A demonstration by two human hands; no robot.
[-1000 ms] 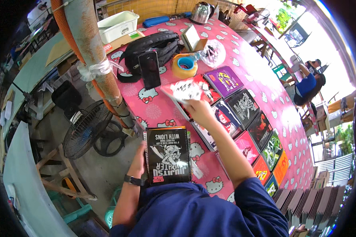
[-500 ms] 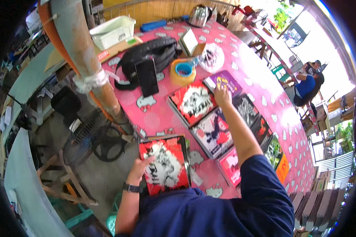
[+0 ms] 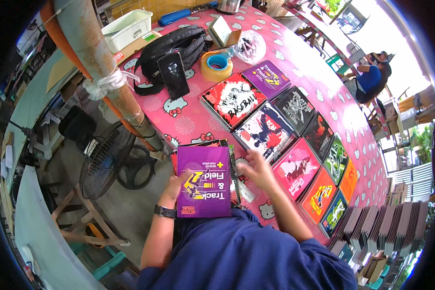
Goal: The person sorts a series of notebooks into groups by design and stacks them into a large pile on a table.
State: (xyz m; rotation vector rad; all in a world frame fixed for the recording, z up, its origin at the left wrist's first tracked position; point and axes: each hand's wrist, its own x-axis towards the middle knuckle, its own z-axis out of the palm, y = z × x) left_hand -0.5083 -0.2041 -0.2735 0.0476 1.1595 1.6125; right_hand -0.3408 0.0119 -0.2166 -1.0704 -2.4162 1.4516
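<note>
In my left hand (image 3: 178,186), closed round its left edge, is a stack of spiral notebooks topped by a purple notebook (image 3: 204,186). Its cover print is upside down to me. Red and dark covers stick out beneath it. My right hand (image 3: 256,169) is just right of the stack, fingers loosely apart with nothing in them, slightly blurred. Beyond it lie piles of notebooks in rows: a red-and-white one (image 3: 234,99), another purple one (image 3: 267,79), a white one with a dark figure (image 3: 265,131), a pink one (image 3: 296,169) and an orange one (image 3: 319,195).
A pink patterned cloth (image 3: 179,126) covers the table. Toward the back are a black bag (image 3: 179,46), a phone (image 3: 174,76), tape rolls (image 3: 216,66) and a white bin (image 3: 128,31). A post (image 3: 96,58) and a fan (image 3: 106,159) stand left. People (image 3: 372,77) sit far right.
My right hand has come back from the far purple pile toward me. A purple notebook now covers the red one on the stack in my left hand. The view has shifted slightly.
</note>
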